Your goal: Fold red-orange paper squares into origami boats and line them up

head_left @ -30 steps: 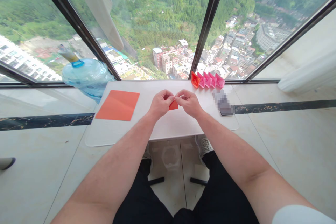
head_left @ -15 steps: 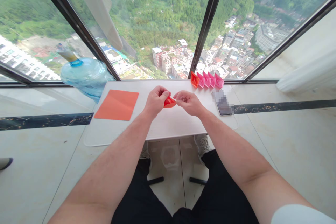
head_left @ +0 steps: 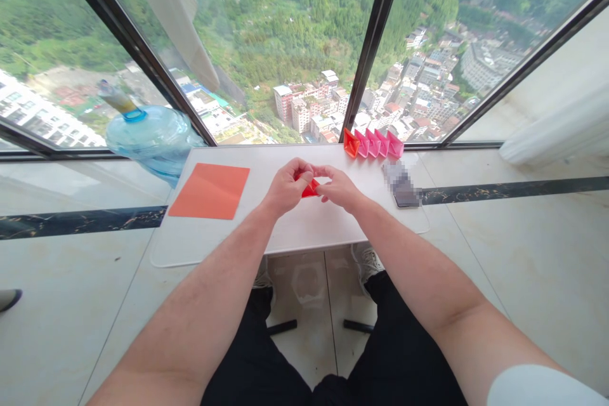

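Above the middle of the white table (head_left: 304, 228), a small folded red-orange paper boat (head_left: 311, 189) sits between my two hands. My left hand (head_left: 288, 185) grips its left side, thumb over the paper. From the other side, my right hand (head_left: 339, 186) pinches the right end, its fingers reaching behind the boat towards the left fingertips. Fingers cover much of the boat. At the table's back right stand an orange paper boat (head_left: 351, 144) and several pink paper boats (head_left: 378, 144) in a row. A flat stack or sheet of orange paper (head_left: 209, 191) lies at the left.
A phone-like dark object (head_left: 407, 195), partly pixelated, lies at the table's right edge. Behind the left corner stands a large blue water bottle (head_left: 150, 136). Tall windows (head_left: 285, 32) rise just past the far edge. My knees are beneath the near side.
My right hand has closed in on the boat, its fingers now meeting the left hand's behind the paper. More of the boat is covered. The view has shifted slightly.
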`<state>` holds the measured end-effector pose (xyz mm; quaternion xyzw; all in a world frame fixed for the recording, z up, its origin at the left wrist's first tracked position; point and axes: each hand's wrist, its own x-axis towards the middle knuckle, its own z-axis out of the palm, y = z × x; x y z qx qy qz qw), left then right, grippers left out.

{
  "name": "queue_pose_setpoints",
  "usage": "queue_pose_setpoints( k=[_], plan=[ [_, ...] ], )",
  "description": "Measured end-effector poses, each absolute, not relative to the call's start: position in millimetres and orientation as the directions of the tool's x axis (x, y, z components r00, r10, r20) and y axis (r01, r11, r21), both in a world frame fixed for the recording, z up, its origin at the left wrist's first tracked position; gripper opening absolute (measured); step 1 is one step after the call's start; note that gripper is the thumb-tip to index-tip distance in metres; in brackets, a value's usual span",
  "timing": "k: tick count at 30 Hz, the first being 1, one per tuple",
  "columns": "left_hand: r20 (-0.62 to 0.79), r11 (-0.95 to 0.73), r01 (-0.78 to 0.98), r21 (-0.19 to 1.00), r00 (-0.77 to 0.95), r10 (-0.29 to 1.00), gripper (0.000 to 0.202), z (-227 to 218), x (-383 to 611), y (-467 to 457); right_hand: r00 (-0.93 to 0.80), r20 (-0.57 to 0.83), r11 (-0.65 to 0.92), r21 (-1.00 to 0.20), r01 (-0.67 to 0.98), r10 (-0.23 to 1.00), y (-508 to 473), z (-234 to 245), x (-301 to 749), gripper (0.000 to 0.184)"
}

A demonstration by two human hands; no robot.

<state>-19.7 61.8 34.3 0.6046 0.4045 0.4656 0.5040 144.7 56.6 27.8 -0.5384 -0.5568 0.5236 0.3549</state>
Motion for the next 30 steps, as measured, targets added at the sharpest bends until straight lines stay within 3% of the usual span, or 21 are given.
queue_pose_setpoints(
  k=[4,8,12,17,24,30],
  plan=[
    [0.158,-0.175,0.018,0.984,0.346,0.925,0.012,33,-19,60,-0.362,-0.288,-0.215,-0.949,0.229,0.887,57,34,153,0.022],
    [0.153,-0.175,0.021,0.984,0.398,0.905,0.016,34,-18,59,-0.391,-0.33,-0.256,-0.939,0.23,0.859,57,36,159,0.02],
    [0.099,-0.123,0.062,0.991,0.3,0.949,0.03,33,-16,59,-0.378,-0.342,-0.284,-0.938,0.2,0.86,59,35,160,0.018],
    [-0.015,0.011,0.043,0.999,0.101,0.995,0.05,32,-18,63,-0.245,-0.343,-0.328,-0.939,0.1,0.907,63,31,158,0.014],
    [-0.169,0.184,-0.068,0.981,0.178,0.969,0.04,37,-17,63,-0.206,-0.343,-0.339,-0.939,0.055,0.916,65,28,159,0.013],
    [-0.294,0.296,-0.047,0.954,0.052,0.954,0.02,33,-15,64,-0.188,-0.277,-0.25,-0.956,0.153,0.942,62,27,155,0.019]
  ],
)
